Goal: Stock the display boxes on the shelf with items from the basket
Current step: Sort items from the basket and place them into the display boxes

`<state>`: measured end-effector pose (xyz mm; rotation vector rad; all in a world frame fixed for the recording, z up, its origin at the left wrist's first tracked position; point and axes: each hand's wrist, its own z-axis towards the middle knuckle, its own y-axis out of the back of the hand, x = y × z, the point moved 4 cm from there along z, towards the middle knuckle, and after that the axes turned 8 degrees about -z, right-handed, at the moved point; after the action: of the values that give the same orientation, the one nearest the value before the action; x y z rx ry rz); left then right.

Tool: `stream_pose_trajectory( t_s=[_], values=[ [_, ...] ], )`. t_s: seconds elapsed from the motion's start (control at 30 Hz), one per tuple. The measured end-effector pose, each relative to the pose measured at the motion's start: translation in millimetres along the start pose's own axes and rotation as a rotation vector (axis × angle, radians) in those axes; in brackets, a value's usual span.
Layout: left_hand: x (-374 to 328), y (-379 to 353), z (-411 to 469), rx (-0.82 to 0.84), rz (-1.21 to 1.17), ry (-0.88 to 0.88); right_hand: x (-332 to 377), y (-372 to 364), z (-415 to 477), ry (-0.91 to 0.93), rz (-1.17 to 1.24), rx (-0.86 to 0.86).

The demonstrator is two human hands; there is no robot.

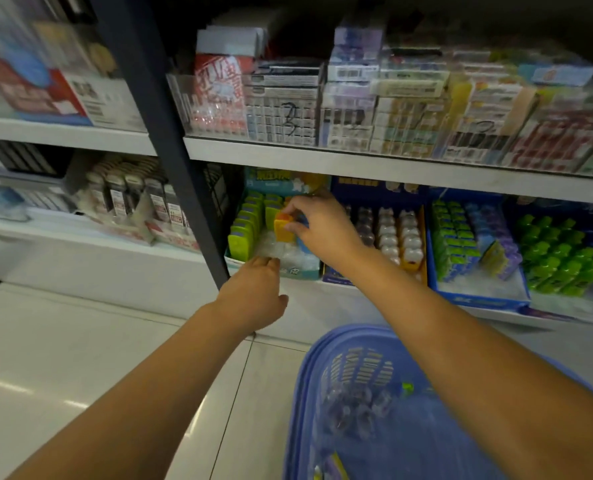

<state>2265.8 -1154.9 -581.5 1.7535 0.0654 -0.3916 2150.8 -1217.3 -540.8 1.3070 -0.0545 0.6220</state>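
My right hand (pixel 317 225) reaches into the teal display box (pixel 298 271) on the lower shelf and pinches a small orange and yellow item (pixel 284 227). It holds the item above the box's clear plastic insert. Rows of green items (pixel 248 225) stand at the left of that box. My left hand (pixel 257 292) rests at the box's front edge, fingers curled on the rim. The blue plastic basket (pixel 326 368) sits on the floor under my right forearm, with several small wrapped items inside, partly hidden by the arm.
A dark shelf post (pixel 184 168) stands just left of the teal box. To the right are a blue box of pale bottle-shaped items (pixel 392 233) and blue boxes of green items (pixel 561 258). The upper shelf (pixel 357 157) holds stacked packets. Pale floor tiles lie below.
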Motion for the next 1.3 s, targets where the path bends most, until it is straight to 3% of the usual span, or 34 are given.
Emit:
stream_pose_trajectory(
  t_s=[0.37, 0.67, 0.83, 0.9, 1.03, 1.3],
  values=[
    [2, 3, 4, 0.070, -0.010, 0.036, 11, -9, 9, -0.002, -0.389, 0.054],
    [-1, 6, 3, 0.072, -0.029, 0.051, 6, -6, 15, -0.052, -0.360, 0.204],
    [-1, 6, 5, 0.079, -0.026, 0.058, 24, -3, 9, 0.125, -0.501, 0.112],
    [-1, 7, 5, 0.082, -0.023, 0.059, 26, 1, 10, 0.104, -0.490, 0.077],
    [-3, 6, 6, 0.090, -0.019, 0.064, 26, -2, 22, -0.054, -0.417, 0.230],
    [-5, 9, 3, 0.100, -0.055, 0.059, 32, -22, 15, 0.051, -0.394, 0.172]
  ],
)
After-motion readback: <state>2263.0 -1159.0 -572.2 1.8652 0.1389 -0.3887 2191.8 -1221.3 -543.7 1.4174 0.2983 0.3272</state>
